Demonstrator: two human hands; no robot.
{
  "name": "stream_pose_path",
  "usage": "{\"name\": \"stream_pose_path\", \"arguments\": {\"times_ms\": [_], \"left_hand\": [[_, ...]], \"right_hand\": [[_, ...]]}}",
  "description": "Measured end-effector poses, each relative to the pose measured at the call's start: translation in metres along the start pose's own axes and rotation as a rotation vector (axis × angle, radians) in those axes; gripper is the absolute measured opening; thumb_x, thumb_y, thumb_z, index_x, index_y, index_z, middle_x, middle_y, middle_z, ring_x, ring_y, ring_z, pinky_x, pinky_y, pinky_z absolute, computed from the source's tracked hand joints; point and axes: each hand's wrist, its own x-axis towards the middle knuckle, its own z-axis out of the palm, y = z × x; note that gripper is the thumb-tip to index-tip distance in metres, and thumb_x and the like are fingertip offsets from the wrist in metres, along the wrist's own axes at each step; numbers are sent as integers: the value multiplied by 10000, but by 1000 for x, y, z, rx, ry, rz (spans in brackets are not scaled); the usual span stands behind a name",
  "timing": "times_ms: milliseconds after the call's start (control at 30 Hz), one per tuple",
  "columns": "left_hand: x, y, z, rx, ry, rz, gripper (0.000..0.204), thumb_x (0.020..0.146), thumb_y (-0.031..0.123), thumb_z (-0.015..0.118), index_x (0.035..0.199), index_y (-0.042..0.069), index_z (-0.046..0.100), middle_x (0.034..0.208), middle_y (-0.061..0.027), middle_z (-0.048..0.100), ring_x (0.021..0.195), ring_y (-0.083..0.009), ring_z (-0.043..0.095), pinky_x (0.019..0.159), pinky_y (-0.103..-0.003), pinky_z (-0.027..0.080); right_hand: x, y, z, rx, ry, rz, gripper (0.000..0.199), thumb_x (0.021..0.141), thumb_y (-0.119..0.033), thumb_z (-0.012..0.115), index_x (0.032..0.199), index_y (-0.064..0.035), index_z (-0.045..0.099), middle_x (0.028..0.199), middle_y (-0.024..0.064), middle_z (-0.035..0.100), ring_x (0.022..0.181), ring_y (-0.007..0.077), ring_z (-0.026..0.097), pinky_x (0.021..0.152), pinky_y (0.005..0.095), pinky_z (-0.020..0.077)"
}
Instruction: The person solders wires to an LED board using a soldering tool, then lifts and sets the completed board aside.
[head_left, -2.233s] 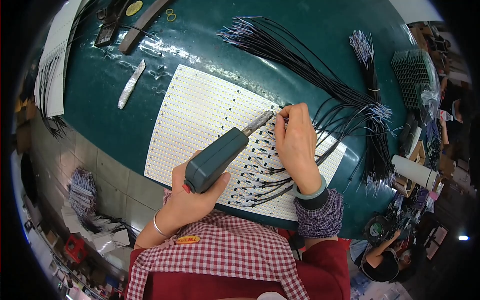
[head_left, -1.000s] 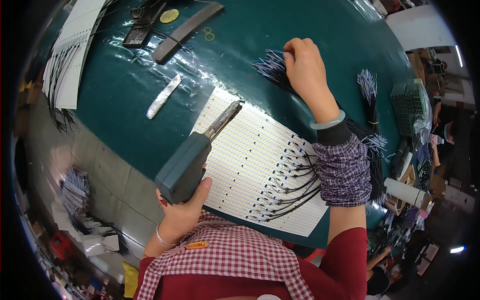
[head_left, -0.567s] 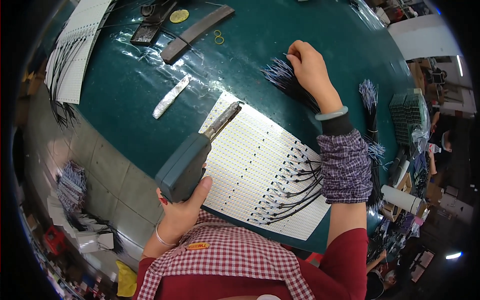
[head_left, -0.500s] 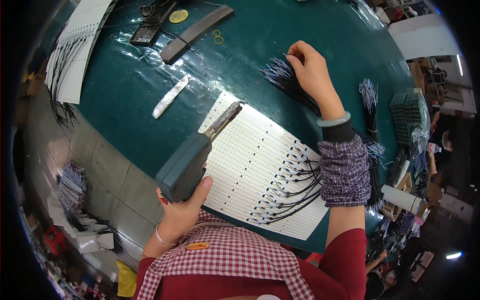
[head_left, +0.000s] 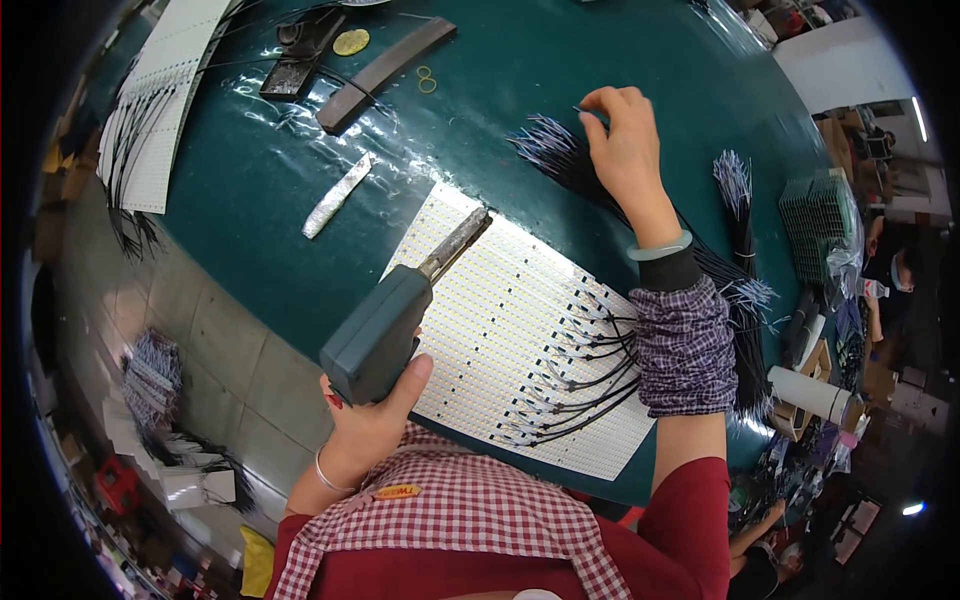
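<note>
My left hand (head_left: 370, 425) is wrapped round the dark grey-green body of a soldering gun (head_left: 375, 335). Its metal tip (head_left: 462, 240) lies over the upper part of a white LED panel sheet (head_left: 470, 320). Short black wires (head_left: 590, 385) are attached in a slanting row along the panel's right side. Above the panel, my right hand (head_left: 625, 140) is closed, thumb and index finger pinched at a thin wire end (head_left: 577, 109) that just shows. Under and beside that hand lies a loose bundle of black wires (head_left: 550, 150) with pale stripped tips; the palm hides part of it.
At the table's upper left are a dark metal stand (head_left: 295, 65), a yellow round pad (head_left: 351, 42), a grey bar (head_left: 385, 75) and a silvery strip (head_left: 338, 195). Another wired panel (head_left: 150, 150) hangs over the left edge. More wire bundles (head_left: 737, 200) and stacked green boards (head_left: 812, 225) stand right.
My right hand has shifted slightly with its fingers still together, at the wire bundle. The soldering gun has moved a little to the right; the whole view has shifted slightly.
</note>
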Motion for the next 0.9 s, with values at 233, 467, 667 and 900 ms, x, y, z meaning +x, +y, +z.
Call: {"name": "stream_pose_path", "arguments": {"times_ms": [233, 467, 667, 900], "left_hand": [[3, 1, -2, 3, 3, 7, 343, 839, 83, 753, 1143, -33, 645, 1047, -93, 691, 919, -142, 641, 823, -281, 511], [1, 1, -7, 15, 18, -4, 342, 841, 84, 752, 1145, -29, 646, 1054, -90, 691, 919, -140, 640, 822, -281, 510], [-1, 0, -6, -14, 15, -9, 352, 838, 80, 754, 1155, -27, 643, 1056, -93, 694, 932, -142, 644, 833, -279, 511], [-8, 1, -1, 0, -9, 26, 363, 829, 66, 754, 1158, -32, 638, 1063, -97, 692, 949, -147, 647, 846, -281, 511]], "right_hand": [[15, -5, 16, 229, -410, 247, 144, 851, -99, 660, 968, -17, 670, 924, 137, 679, 865, 278, 650, 774, 377, 504], [21, -13, 28, 74, -261, 120, 145, 873, -94, 636, 952, 27, 642, 842, 132, 679, 763, 244, 642, 722, 347, 498], [24, -29, 7, 368, -247, 254, 163, 893, -107, 624, 974, 34, 637, 758, 69, 618, 700, 144, 569, 664, 291, 460], [3, -53, -52, 608, -260, 394, 146, 868, -96, 634, 909, 44, 631, 698, 47, 578, 649, 115, 524, 608, 275, 439]]}}
